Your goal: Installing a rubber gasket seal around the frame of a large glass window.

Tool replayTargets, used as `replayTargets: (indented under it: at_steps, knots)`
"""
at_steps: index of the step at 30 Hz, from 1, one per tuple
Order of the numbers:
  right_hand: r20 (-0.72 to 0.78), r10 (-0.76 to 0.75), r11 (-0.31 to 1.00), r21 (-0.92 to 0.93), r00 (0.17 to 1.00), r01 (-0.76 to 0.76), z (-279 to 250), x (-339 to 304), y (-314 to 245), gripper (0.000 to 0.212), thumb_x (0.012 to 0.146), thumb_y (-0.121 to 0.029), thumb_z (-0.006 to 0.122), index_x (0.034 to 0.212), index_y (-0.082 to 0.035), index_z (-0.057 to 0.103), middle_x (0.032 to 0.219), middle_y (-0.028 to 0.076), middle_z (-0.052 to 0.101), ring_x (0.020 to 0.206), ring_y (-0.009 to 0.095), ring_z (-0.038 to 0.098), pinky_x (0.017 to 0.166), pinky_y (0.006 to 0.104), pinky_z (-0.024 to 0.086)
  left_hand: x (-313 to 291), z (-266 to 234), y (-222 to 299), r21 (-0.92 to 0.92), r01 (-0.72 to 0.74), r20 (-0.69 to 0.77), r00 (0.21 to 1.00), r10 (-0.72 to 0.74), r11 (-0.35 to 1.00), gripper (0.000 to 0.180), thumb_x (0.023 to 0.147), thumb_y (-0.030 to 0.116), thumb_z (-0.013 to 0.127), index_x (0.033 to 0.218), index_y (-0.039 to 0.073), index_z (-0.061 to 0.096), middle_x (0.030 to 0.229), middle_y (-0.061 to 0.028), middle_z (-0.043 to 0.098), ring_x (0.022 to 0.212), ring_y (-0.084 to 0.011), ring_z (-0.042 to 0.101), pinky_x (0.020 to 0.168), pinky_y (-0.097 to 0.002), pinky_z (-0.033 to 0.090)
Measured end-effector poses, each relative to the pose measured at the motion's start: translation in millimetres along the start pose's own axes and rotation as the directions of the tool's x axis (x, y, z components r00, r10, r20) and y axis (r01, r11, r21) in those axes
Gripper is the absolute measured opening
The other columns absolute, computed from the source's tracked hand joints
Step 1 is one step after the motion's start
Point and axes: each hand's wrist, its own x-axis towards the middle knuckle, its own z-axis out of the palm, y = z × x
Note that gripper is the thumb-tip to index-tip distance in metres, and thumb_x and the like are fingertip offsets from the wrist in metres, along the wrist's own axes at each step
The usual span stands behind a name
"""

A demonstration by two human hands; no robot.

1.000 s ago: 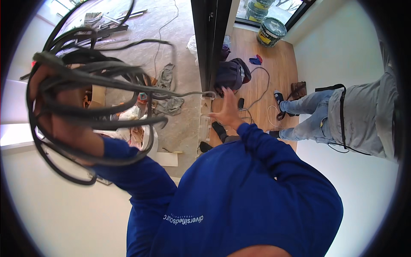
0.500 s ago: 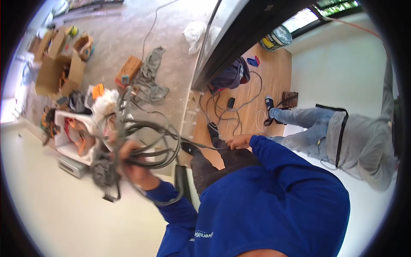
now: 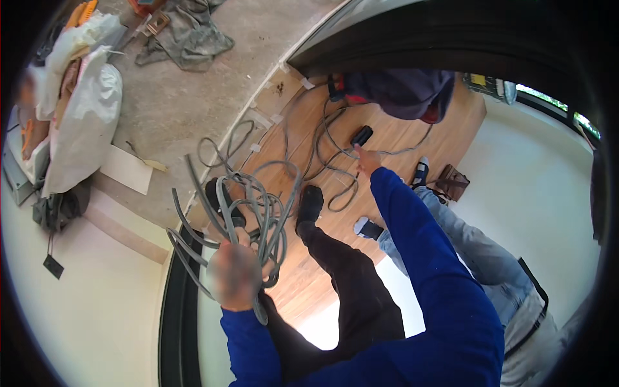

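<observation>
A loose bundle of grey cable loops [image 3: 264, 209] hangs from my left hand [image 3: 235, 276], which is closed around it; a blur covers part of this hand. Several cable ends and loops stick out to the left and droop toward my feet. My right hand [image 3: 368, 160] reaches out low over the wooden floor, its index finger stretched toward a small black object [image 3: 362, 135]. The black object lies among more strands of cable [image 3: 319, 145]. Whether the right fingers touch the object or a strand is hard to make out.
A dark bag [image 3: 400, 93] sits by the black door frame [image 3: 451, 48]. Beside me at right stands a person in pale jeans [image 3: 477, 242], near a brown bag [image 3: 453, 182]. White sacks [image 3: 84, 122] and a grey cloth [image 3: 187, 39] lie on the concrete at left.
My left hand has come down and inward with the cable bundle, now over my feet. My right hand has moved from the cable by my leg, forward to the black object. The view has shifted.
</observation>
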Motion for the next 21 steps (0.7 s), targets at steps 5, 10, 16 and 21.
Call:
replayTargets:
  at_steps: [5,10,16,21]
  knots:
    - [0.024,-0.719,0.386,-0.817,0.695,0.428,-271.2,153.8,-94.9,0.051,0.086,-0.032,0.077,0.127,-0.01,0.055,0.085,0.011,0.06,0.067,0.021,0.056,0.058,0.0365,0.049,69.5,0.8,-67.9,-0.187,0.194,0.247,0.958,-0.145,0.963,0.037,0.106,0.037,0.041,0.089,0.005,0.051,0.043,0.002,0.035,0.034,-0.0096,0.028,0.042,-0.0286,0.029]
    - [-0.307,-0.289,0.956,-0.139,0.907,0.257,-23.2,125.3,0.3,0.044,0.082,-0.043,0.078,0.083,-0.004,0.059,0.062,0.008,0.054,0.048,0.018,0.051,0.044,0.0333,0.043,42.2,-15.2,-33.2,-0.01,0.159,-0.037,0.986,-0.16,0.987,0.041,0.107,0.038,0.038,0.088,0.004,0.051,0.045,0.0011,0.036,0.034,-0.0096,0.029,0.042,-0.0291,0.028]
    - [-0.339,-0.866,0.496,-0.495,0.367,0.713,-240.3,242.1,-121.8,0.019,0.093,-0.013,0.056,0.097,-0.005,0.073,0.063,0.004,0.052,0.044,0.013,0.045,0.04,0.03,0.035,62.0,-14.0,-35.4,-0.02,0.225,-0.017,0.974,-0.225,0.974,0.043,0.107,0.036,0.034,0.088,0.001,0.05,0.043,0.0016,0.033,0.034,-0.0099,0.029,0.038,-0.0304,0.027]
    - [-0.011,-0.864,0.28,-0.841,0.503,0.464,-282.0,223.1,-151.6,0.024,0.092,-0.008,0.056,0.113,0.001,0.063,0.082,0.01,0.064,0.065,0.022,0.062,0.057,0.0327,0.052,51.3,-16.5,-9.6,0.057,0.166,-0.058,0.985,-0.163,0.984,0.042,0.109,0.039,0.026,0.091,0.006,0.046,0.041,0.0018,0.031,0.029,-0.0107,0.025,0.039,-0.0288,0.031]
